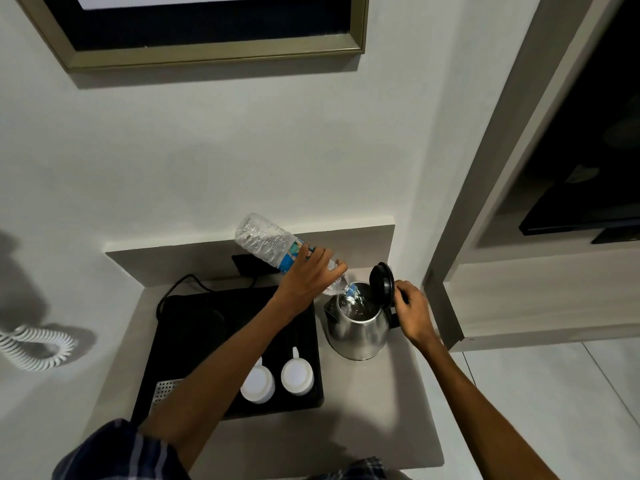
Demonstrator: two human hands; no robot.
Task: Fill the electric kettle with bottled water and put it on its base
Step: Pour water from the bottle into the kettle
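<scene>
Water ran from the bottle [273,245] your left hand [309,274] gripped — right hand [413,308] steadied the kettle [358,327] handle; a gentler tilt avoided splashes.

Left cup [258,382] half behind forearm

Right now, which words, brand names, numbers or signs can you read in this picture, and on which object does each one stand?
None can be read.
Water bottle: its blue label has print, too blurred to read, partly under the left hand.
Kettle: no visible marking.
</scene>
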